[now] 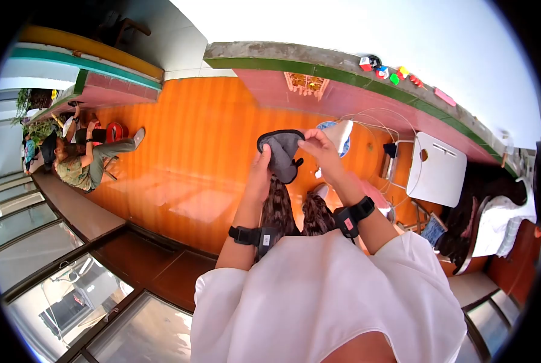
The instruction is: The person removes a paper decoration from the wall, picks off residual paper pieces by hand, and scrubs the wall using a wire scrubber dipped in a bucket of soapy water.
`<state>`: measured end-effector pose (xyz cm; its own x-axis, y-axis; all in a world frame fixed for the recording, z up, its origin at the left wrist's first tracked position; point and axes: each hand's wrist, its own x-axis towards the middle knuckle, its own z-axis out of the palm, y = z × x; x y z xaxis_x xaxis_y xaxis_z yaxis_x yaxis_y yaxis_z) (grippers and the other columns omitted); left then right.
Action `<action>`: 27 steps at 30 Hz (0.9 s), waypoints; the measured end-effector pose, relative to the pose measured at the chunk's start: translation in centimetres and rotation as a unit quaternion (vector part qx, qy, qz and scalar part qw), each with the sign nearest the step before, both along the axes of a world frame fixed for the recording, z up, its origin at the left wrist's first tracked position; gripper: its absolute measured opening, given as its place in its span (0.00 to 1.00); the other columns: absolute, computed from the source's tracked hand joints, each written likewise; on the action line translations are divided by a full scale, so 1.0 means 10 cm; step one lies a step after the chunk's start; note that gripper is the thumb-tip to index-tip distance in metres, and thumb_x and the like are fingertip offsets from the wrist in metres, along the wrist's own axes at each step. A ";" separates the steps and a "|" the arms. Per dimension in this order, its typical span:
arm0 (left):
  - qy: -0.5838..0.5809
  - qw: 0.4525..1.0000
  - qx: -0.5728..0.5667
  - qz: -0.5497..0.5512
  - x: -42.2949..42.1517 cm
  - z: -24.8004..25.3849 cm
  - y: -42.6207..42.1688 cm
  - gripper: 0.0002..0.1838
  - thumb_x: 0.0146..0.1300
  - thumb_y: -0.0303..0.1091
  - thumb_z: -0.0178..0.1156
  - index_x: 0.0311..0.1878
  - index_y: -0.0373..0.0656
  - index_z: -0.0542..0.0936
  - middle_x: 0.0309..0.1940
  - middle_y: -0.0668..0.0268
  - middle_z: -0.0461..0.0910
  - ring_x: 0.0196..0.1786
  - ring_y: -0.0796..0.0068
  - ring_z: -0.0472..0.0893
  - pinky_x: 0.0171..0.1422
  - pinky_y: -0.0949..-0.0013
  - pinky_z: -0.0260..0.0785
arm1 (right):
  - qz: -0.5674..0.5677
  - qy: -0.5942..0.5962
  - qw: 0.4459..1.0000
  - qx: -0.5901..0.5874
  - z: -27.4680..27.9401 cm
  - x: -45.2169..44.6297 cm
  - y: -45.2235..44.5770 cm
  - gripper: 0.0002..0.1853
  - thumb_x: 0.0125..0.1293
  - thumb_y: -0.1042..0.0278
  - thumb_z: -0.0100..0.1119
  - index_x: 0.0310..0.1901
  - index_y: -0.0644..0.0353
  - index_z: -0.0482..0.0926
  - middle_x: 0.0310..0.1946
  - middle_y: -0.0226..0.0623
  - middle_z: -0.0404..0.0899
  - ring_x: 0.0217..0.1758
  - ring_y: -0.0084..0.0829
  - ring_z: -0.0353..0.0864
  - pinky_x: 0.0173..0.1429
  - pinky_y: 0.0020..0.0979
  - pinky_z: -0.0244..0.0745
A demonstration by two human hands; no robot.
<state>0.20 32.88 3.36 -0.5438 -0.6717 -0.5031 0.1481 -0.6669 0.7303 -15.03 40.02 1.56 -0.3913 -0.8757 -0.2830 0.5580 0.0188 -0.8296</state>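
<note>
Above the orange floor (204,139), out in front of the white shirt (325,290), hung a dark grey cloth piece (284,154) edged in black, and both hands had it! The left hand (259,174) was clamped on its left edge, thumb pressed to the grey face, a snug grip. Opposite, the right hand (324,152) had thumb and fingers pinched together on the upper right edge. Fingers behind the cloth were hidden, so how deep each grip ran was hard to call. Black wristbands (354,218) sat on both arms. Away left, a person (77,166) sat near a red bucket (117,131).
</note>
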 end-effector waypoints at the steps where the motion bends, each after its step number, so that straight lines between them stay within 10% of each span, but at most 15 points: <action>1: -0.002 1.000 0.007 -0.005 0.03 -0.04 -0.06 0.23 0.67 0.49 0.49 0.55 0.39 0.71 0.49 0.68 0.74 0.52 0.77 0.72 0.57 0.70 0.62 | -0.005 -0.002 1.000 0.007 -0.03 0.00 -0.04 0.08 0.60 0.75 0.59 0.37 0.57 0.70 0.39 0.24 0.74 0.43 0.16 0.71 0.52 0.20 0.65; 8: -0.123 0.984 -0.126 -0.016 0.21 -0.45 -0.66 0.23 0.65 0.45 0.54 0.54 0.36 0.73 0.54 0.63 0.73 0.54 0.73 0.72 0.55 0.72 0.64 | -0.067 0.061 0.996 -0.010 -0.08 0.11 -0.46 0.07 0.63 0.74 0.54 0.39 0.54 0.66 0.32 0.23 0.70 0.37 0.14 0.71 0.41 0.19 0.69; 15: -0.292 0.814 -0.490 -0.111 0.48 -0.74 -1.26 0.20 0.57 0.39 0.61 0.50 0.37 0.75 0.57 0.54 0.69 0.56 0.58 0.72 0.54 0.64 0.67 | -0.144 0.035 0.984 0.099 0.11 0.56 -1.05 0.13 0.67 0.70 0.49 0.52 0.58 0.68 0.35 0.24 0.73 0.35 0.15 0.72 0.37 0.19 0.70; 19: -0.248 0.895 -0.352 -0.120 0.51 -0.75 -1.32 0.21 0.59 0.42 0.59 0.50 0.38 0.73 0.53 0.55 0.71 0.52 0.65 0.74 0.47 0.65 0.70 | -0.146 0.099 0.974 0.145 -0.10 0.74 -1.21 0.09 0.66 0.69 0.52 0.45 0.61 0.72 0.34 0.26 0.75 0.33 0.13 0.71 0.38 0.16 0.69; 22: -0.103 0.980 -0.013 -0.171 0.42 -0.44 -1.33 0.26 0.64 0.56 0.48 0.51 0.41 0.72 0.46 0.64 0.76 0.50 0.73 0.75 0.53 0.67 0.68 | -0.125 0.149 0.972 0.131 -0.14 0.87 -1.29 0.10 0.63 0.71 0.55 0.44 0.64 0.72 0.33 0.29 0.75 0.35 0.15 0.73 0.39 0.18 0.70; 27: 0.028 0.977 0.178 -0.111 0.35 -0.55 -1.40 0.20 0.62 0.50 0.54 0.50 0.45 0.72 0.40 0.69 0.74 0.44 0.79 0.73 0.46 0.71 0.69 | -0.019 0.245 0.959 0.142 -0.12 0.87 -1.28 0.12 0.61 0.69 0.58 0.44 0.66 0.74 0.34 0.33 0.78 0.37 0.19 0.77 0.42 0.21 0.72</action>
<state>3.71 18.84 -2.11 -0.6903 -0.3214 -0.6482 0.0035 -0.8974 0.4412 -6.28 27.21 0.36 -0.5688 -0.7730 -0.2811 0.1070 0.2694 -0.9571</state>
